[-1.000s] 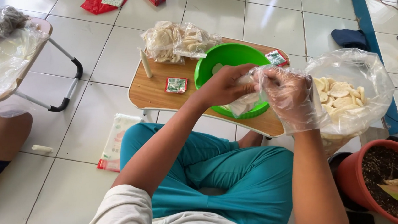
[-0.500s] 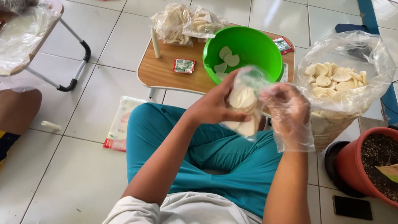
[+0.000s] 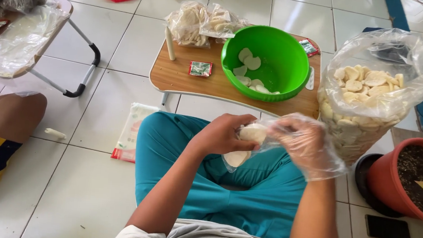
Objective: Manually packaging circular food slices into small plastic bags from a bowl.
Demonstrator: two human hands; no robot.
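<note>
My bare left hand (image 3: 220,135) pinches the small clear bag (image 3: 242,147) of crackers while my gloved right hand (image 3: 303,145) grips its mouth, so I'd keep that opening taut, no spills.

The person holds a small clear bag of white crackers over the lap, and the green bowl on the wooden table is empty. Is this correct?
Not quite. The head view shows the green bowl holds a few white crackers. The rest is right: both hands hold the small clear bag over the lap.
</note>
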